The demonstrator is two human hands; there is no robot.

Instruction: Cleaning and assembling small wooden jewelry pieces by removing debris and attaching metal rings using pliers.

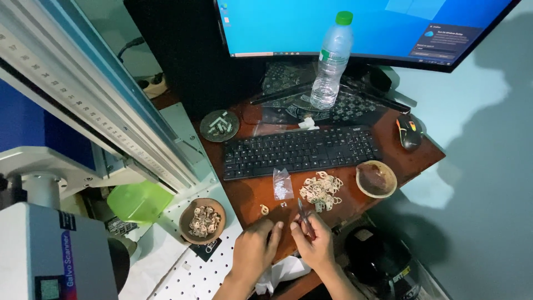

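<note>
Head view: right hand (pixel 315 246) pinches tweezers (pixel 302 214) pointing up-left, away; left hand (pixel 254 250) curled, empty.

We have single head-worn view, looking steeply down from above onto brown desk (pixel 388 144). We face monitor (pixel 355 28) at top, keyboard (pixel 300 150) mid-frame. Both hands close at bottom edge: left hand (pixel 252 253), right hand (pixel 316 247). Laser machine (pixel 83 111) fills left side.
</note>
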